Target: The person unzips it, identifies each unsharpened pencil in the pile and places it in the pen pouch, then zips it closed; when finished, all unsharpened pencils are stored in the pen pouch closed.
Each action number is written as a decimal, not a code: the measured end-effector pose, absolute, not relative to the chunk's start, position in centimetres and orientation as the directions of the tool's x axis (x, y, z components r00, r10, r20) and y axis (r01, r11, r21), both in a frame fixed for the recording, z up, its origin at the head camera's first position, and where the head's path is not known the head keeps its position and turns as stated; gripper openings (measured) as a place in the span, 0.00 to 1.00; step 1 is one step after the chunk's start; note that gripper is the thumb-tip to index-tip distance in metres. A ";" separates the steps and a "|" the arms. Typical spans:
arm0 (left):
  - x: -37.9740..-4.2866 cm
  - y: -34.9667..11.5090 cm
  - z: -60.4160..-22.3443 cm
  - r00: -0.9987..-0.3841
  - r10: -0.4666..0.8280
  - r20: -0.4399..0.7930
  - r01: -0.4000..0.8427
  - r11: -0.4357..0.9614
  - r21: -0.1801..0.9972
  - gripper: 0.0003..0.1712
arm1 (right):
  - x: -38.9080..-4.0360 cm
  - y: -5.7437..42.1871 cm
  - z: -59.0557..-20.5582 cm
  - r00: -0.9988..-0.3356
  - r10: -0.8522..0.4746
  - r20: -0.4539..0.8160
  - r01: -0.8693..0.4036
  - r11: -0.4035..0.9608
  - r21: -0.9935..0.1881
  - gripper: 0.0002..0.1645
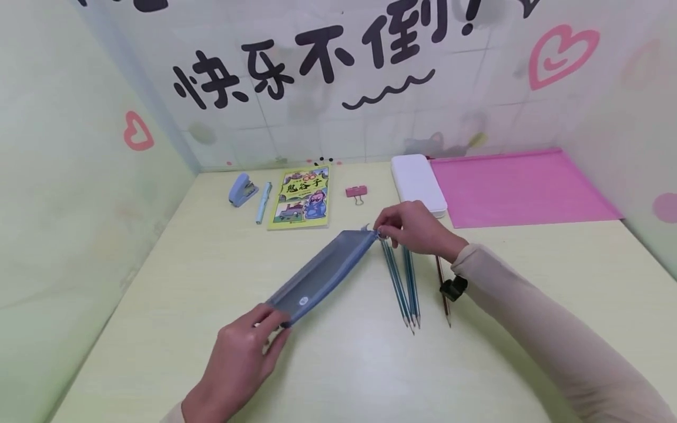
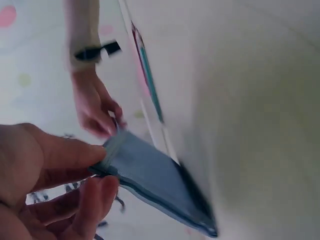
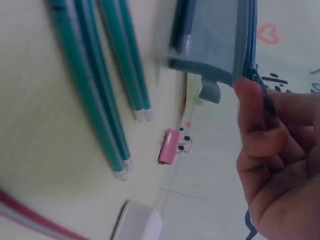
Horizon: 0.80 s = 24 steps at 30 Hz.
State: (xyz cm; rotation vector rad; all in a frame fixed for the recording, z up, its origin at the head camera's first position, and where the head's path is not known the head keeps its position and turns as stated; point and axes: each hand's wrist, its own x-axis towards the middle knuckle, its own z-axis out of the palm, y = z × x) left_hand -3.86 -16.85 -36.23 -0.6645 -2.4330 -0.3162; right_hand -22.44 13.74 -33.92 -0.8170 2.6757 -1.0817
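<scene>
A blue-grey mesh zipper pouch is held slanted above the table, running from near left to far right. My left hand pinches its near end between thumb and fingers. At the far corner my right hand pinches the zipper pull, a thin dark tab seen in the right wrist view. A small fabric loop sticks out from that end of the pouch. Several teal pencils lie just right of the pouch, partly under my right hand. A dark red pencil lies beside them, partly hidden by the right wrist.
Along the back stand a blue stapler, a light blue pen, a yellow book and a pink binder clip. Farther right are a white case and a pink sheet. Printed walls enclose the table.
</scene>
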 end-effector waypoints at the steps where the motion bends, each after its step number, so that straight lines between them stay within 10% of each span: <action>1: -4.1 -17.3 -36.5 -0.719 0.365 0.592 0.505 0.859 0.084 0.17 | -22.2 13.9 -34.0 -0.835 -0.548 0.054 -0.431 0.589 -0.684 0.07; 7: -6.1 -19.9 -37.3 -0.850 0.225 0.476 0.399 0.866 0.303 0.17 | -20.6 13.9 -35.4 -0.764 -0.645 0.007 -0.471 0.550 -0.690 0.05; 13: -8.6 -23.1 -36.2 -0.995 0.096 0.032 0.096 0.785 0.612 0.11 | -18.3 12.4 -35.9 -0.695 -0.719 -0.029 -0.509 0.519 -0.687 0.03; 24: -14.4 -25.2 -35.4 -0.964 0.169 -0.204 0.090 0.932 0.350 0.06 | -16.3 10.3 -36.9 -0.616 -0.782 -0.099 -0.554 0.518 -0.651 0.05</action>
